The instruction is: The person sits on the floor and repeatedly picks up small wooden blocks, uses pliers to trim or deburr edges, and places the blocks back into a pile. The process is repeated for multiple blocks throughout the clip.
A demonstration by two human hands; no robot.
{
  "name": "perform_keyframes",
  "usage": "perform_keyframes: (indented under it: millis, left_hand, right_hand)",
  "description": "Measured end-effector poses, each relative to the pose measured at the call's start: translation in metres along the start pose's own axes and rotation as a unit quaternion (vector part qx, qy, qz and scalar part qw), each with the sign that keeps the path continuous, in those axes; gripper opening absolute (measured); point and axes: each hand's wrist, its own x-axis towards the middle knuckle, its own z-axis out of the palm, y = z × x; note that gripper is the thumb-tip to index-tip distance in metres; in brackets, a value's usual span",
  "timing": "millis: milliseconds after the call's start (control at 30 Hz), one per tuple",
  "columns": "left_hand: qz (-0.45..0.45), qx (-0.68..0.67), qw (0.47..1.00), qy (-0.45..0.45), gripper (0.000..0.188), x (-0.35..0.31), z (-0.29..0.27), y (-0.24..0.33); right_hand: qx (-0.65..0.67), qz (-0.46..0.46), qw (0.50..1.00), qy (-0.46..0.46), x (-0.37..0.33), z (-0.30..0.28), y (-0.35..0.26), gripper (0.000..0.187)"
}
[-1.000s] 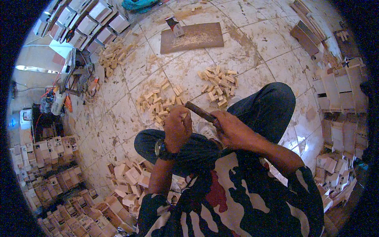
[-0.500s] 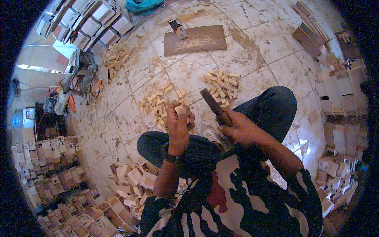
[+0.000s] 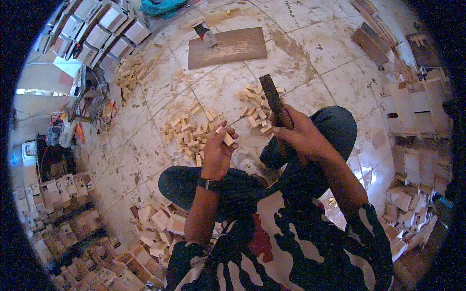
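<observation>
Pale wood block in left hand, above tiled floor, just beyond it a loose block pile. Block likely light, stiff, hard to damage; best pinched by long sides, one end left free. Left hand's fingers curled in around block, wrist raised, forearm pointing forward. Right hand wrapped around near end of dark flat tool, likely heavier, rigid; forearm slants inward, tool tip pointing away.

The view is rather dim and grainy; white glare lies on the tiled floor between three and four o'clock, and straight lines bend outward
</observation>
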Motion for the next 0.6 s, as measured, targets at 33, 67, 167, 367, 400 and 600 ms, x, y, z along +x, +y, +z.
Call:
perform_keyframes:
  millis: [33,67,167,367,400,600]
  left_hand:
    - [-0.018,-0.010,1.000,0.012,0.031,0.004,0.001,-0.004]
    - [-0.037,-0.020,0.999,0.025,0.030,0.006,0.002,-0.008]
    - [-0.037,-0.023,0.999,0.025,0.030,0.012,0.008,-0.014]
    - [0.159,0.326,0.931,0.036,0.029,0.008,0.021,-0.006]
    - [0.174,0.329,0.927,0.037,0.028,0.006,0.024,-0.004]
    - [0.252,0.408,0.876,0.049,0.027,-0.007,0.031,0.002]
  right_hand:
    - [0.009,0.007,1.000,0.010,0.001,0.000,0.002,0.046]
    - [0.017,0.015,1.000,0.020,0.001,0.000,0.004,0.046]
    - [-0.022,0.006,0.999,0.030,0.007,0.009,0.013,0.049]
    - [-0.255,0.007,0.967,-0.022,0.005,0.027,0.027,0.053]
    - [-0.283,0.023,0.958,-0.038,0.006,0.029,0.028,0.053]
    - [-0.154,0.080,0.977,-0.124,0.005,0.030,0.016,0.053]
